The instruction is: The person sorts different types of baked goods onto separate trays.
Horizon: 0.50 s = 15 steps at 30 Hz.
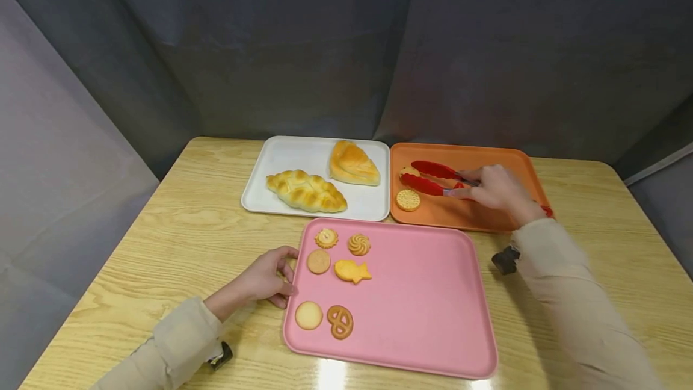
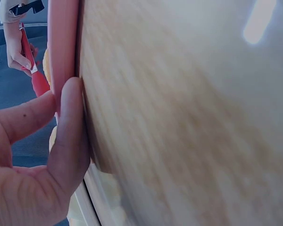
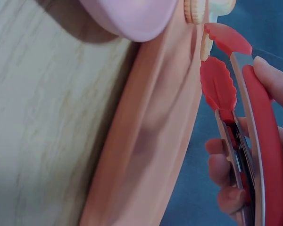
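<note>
My right hand (image 1: 495,187) grips a pair of red-tipped tongs (image 3: 269,155) over the orange tray (image 1: 465,218). The tongs' tips stand apart around a round cookie (image 1: 407,171) at that tray's left side; whether they touch it I cannot tell. A second round, patterned cookie (image 1: 408,200) lies just in front of it. With thumb and fingers, my left hand (image 1: 269,277) pinches the left rim of the pink tray (image 1: 422,306). On that tray's left part lie several cookies, among them a fish-shaped cookie (image 1: 352,271), a pretzel cookie (image 1: 340,322) and a swirl cookie (image 1: 359,244).
A white tray (image 1: 254,194) at the back left holds a braided bread (image 1: 306,191) and a folded bread (image 1: 354,163). It adjoins the orange tray, and the pink tray lies in front of both. The wooden table (image 1: 178,227) ends at a dark curtain (image 1: 292,47).
</note>
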### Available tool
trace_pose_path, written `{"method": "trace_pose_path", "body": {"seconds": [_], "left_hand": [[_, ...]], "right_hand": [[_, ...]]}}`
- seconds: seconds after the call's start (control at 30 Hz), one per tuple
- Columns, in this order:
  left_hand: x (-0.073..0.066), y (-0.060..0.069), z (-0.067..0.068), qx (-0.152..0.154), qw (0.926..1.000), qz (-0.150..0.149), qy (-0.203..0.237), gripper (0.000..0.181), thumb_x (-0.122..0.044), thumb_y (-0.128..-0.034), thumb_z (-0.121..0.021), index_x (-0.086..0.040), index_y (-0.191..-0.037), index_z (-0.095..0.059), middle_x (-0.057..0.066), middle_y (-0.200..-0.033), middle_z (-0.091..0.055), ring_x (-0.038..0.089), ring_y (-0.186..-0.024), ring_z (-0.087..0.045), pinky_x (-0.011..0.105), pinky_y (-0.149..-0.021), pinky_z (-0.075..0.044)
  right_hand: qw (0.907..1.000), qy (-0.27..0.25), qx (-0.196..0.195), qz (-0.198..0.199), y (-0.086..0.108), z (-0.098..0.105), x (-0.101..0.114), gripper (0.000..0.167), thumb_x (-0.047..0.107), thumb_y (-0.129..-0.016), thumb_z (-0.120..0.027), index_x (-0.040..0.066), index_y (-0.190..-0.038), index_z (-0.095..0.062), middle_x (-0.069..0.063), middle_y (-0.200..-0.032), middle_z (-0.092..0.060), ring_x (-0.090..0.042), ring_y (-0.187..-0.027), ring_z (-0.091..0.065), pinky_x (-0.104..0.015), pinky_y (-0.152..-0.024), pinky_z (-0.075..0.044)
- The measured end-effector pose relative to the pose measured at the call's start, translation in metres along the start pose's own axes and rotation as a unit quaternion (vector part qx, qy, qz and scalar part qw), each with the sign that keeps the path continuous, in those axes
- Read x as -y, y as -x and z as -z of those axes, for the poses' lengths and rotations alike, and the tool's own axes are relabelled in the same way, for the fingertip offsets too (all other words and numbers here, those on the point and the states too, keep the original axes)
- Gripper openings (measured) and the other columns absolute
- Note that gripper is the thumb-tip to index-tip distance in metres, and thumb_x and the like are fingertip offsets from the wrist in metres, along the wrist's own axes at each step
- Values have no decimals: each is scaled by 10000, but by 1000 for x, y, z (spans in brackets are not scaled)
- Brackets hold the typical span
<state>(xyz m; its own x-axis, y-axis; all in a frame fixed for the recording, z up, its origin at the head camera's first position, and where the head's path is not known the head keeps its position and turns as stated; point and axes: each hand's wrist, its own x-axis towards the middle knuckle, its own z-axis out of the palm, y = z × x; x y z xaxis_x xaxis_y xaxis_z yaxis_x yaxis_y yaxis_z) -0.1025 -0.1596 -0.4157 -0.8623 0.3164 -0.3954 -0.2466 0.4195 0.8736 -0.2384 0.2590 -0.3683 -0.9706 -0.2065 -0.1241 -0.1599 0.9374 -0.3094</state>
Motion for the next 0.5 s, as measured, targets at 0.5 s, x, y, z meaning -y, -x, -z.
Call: {"method": "trace_pose_path", "body": {"seconds": [0.5], "left_hand": [[1,0,-1,-42,10000,21,-44,561,166,-722,-618,51,-1233,-417,141,-757,-518,175,-474,-551,349,-432,-549]], "right_hand": [[9999,9,79,62,17,0,2,929,695,-691,-576,38,-1333,-442,-65,-635,-580,-282,-736,-494,-368,-607,-451]]}}
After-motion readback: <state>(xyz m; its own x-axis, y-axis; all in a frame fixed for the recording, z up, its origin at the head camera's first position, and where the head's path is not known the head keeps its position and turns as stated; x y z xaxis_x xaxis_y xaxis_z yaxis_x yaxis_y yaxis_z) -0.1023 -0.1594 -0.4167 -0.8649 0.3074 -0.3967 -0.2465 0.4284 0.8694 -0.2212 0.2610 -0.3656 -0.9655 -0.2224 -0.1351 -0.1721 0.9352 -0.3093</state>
